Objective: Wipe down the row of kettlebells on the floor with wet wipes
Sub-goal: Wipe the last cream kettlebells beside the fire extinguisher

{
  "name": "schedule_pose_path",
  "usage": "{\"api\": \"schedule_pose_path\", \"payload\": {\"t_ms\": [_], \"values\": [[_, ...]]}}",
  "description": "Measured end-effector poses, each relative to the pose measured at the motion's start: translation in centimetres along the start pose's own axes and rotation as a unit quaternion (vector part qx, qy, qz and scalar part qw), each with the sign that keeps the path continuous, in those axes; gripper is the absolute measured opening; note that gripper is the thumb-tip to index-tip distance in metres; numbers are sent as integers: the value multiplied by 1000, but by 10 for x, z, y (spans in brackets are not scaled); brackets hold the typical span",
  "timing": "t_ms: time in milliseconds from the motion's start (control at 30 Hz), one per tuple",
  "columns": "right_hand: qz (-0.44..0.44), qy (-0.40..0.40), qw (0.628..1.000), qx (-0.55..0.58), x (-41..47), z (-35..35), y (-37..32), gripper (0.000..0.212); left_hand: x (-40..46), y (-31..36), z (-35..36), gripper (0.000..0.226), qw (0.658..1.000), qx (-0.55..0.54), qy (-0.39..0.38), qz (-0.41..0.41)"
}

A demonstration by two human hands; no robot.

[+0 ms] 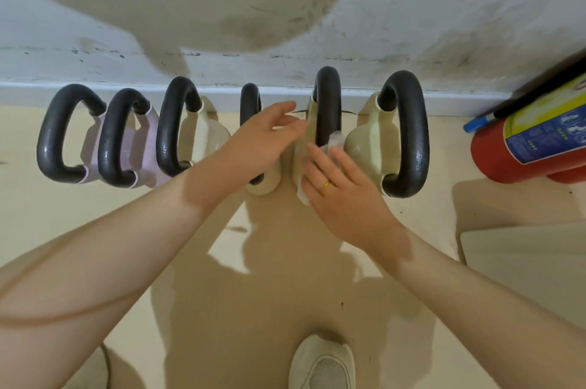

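Note:
Several kettlebells with black handles stand in a row on the floor against the wall. The two at the left are pink [139, 147]; the others are cream. My right hand [339, 188] presses a white wet wipe [334, 142] against the cream body of the fifth kettlebell [326, 109], just below its handle. My left hand [260, 144] rests with fingers spread over the fourth kettlebell [250, 103] and hides most of its body. The sixth kettlebell [402, 131] stands just right of the wipe.
A red fire extinguisher [520, 147] lies at the right by the wall. A pale flat mat or board [526, 261] sits on the floor at the right. My white shoe [323, 363] is at the bottom edge. The scuffed white wall [412, 23] runs behind the row.

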State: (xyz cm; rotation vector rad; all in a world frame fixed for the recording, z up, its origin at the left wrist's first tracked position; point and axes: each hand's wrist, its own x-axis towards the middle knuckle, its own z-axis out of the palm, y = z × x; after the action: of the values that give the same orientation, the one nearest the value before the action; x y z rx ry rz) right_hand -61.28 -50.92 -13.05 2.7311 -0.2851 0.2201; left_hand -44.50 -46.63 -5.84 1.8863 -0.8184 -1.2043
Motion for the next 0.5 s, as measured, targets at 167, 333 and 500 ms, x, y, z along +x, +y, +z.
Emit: {"api": "schedule_pose_path", "payload": {"t_ms": [167, 333, 500], "values": [[-88, -206, 962, -158, 6, -17, 7, 65, -10, 8, 3, 36, 999, -45, 7, 27], [-95, -207, 961, -160, 25, -24, 10, 42, -14, 9, -1, 32, 998, -29, 13, 48], [-78, -89, 993, -15, 49, -21, 35, 29, -10, 8, -4, 31, 998, -31, -2, 45]]}}
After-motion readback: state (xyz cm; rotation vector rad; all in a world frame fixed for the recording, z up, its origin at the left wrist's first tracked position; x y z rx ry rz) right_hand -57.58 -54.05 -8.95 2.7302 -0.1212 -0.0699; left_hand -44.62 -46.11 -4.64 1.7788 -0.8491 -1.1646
